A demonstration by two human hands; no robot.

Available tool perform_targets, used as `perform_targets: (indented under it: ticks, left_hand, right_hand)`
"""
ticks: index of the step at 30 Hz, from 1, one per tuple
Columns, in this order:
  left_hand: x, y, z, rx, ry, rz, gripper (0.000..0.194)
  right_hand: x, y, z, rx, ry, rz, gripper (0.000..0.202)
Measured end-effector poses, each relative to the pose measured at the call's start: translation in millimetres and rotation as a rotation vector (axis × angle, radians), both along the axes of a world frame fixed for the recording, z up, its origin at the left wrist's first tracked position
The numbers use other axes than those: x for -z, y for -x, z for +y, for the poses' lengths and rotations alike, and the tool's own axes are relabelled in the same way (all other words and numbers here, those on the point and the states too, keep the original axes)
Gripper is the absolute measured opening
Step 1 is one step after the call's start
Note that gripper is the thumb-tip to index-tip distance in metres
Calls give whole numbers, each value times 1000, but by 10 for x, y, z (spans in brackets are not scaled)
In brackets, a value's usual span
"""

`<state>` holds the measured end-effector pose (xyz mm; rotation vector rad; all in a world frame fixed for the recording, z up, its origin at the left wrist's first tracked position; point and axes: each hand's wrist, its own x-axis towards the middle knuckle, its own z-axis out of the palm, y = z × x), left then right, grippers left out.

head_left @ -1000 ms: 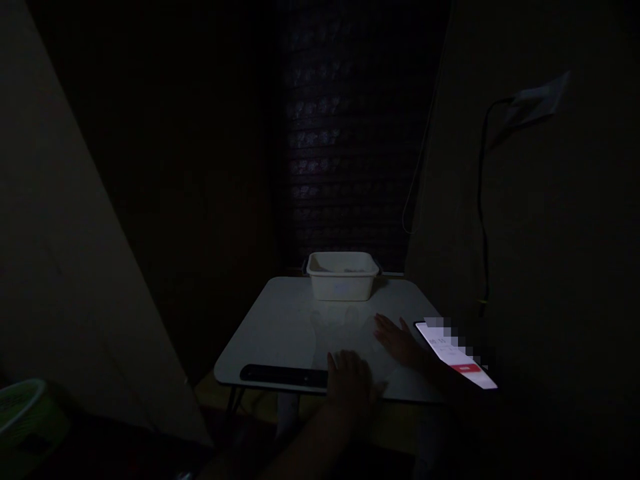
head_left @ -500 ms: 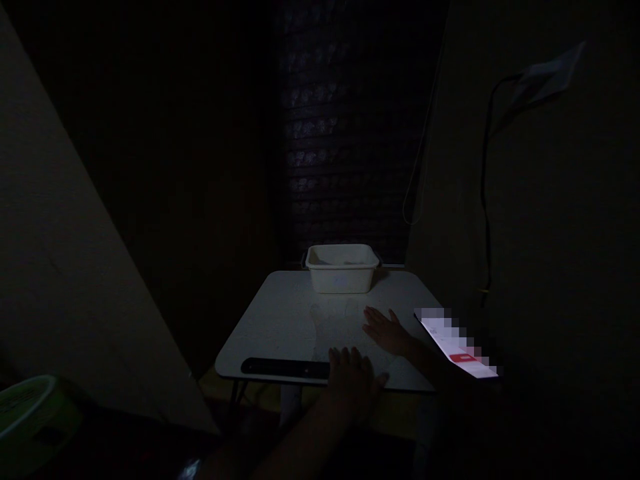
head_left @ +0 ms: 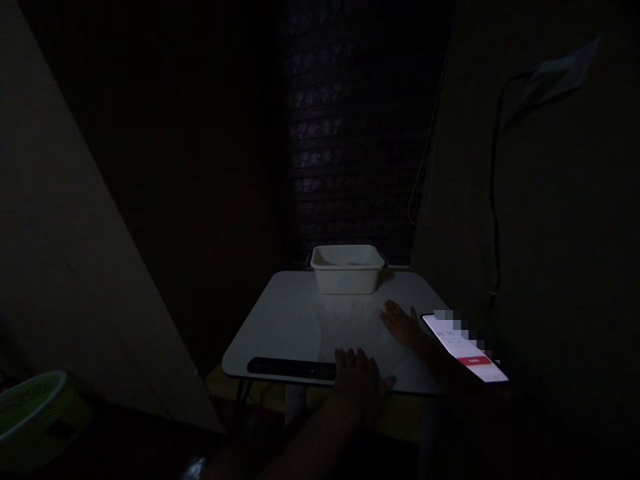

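Worktop (head_left: pixel 280 320): white, with round corners, standing right in front of the person.
Pale patch (head_left: pixel 340 327): a faint shape in the middle of the worktop; too dark to tell what it is.
Left hand (head_left: pixel 356 377): open, palm down, fingers spread, at the front edge.
Right hand (head_left: pixel 403 327): open too, fingers apart, over the right side; I cannot tell if it touches the worktop.
Black strip (head_left: pixel 290 367): long and thin, along the front edge, with its right end at the left hand.
Phone (head_left: pixel 460 343): lit up, with a red bar, near the right hand; part is hidden by little squares.
White tub (head_left: pixel 347 283): at the back of the worktop, with something hard to see inside.
Green basket (head_left: pixel 30 440): low down, far off to the left.
Black cord (head_left: pixel 493 180): hangs on the right wall (head_left: pixel 565 220).
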<state>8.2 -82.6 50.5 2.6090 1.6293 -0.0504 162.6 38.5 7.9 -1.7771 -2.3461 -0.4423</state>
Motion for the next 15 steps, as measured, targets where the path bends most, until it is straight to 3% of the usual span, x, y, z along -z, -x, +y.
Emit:
perform_targets:
  ticks: [4, 11, 15]
  left_hand:
    - [6, -8, -3, -18, -28, -30, 60]
    - [-26, -23, 9, -7, -18, -21, 63]
    - [-47, -19, -1, -16, -22, -21, 61]
  right_hand:
    - [-7, -26, -81, -72, -2, -14, 37]
    - [67, 186, -255, -363, 17, -18, 44]
    - [87, 179, -209, -333, 28, -17, 45]
